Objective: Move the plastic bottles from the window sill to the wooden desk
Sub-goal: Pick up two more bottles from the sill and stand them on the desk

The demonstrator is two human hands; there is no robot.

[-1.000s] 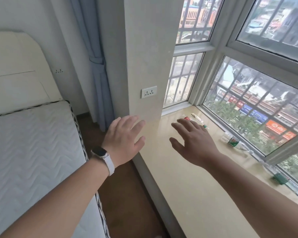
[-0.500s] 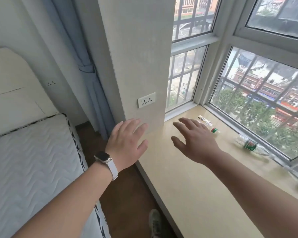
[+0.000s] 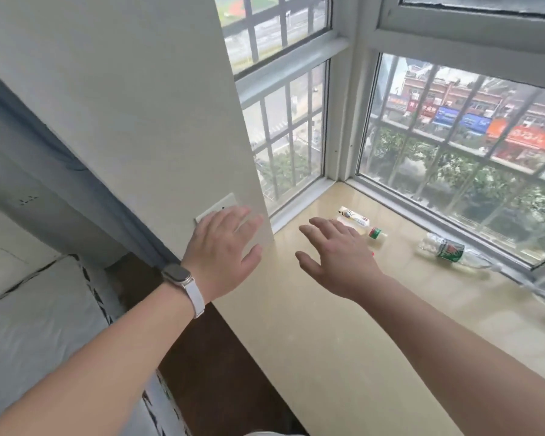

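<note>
Two plastic bottles lie on their sides on the beige window sill (image 3: 328,325). A small white bottle (image 3: 361,222) with a green-and-red band lies near the far corner. Further right, by the window frame, lies a clear bottle (image 3: 450,251) with a green label. My right hand (image 3: 334,256) hovers open over the sill, fingers spread, just short of the white bottle. Level with it on the left, my left hand (image 3: 224,250), with a white-strapped watch on the wrist, is open in front of the wall's edge. The wooden desk is out of view.
A wall pillar with a white socket plate (image 3: 216,207) stands left of the sill. A blue curtain (image 3: 60,171) hangs beside it. A white mattress (image 3: 35,325) lies at the lower left, with dark wooden floor (image 3: 221,372) between bed and sill. Barred windows (image 3: 453,136) border the sill.
The view has moved closer to the sill and turned right. Both hands have stayed open and come nearer the white bottle; the clear bottle now shows fully.
</note>
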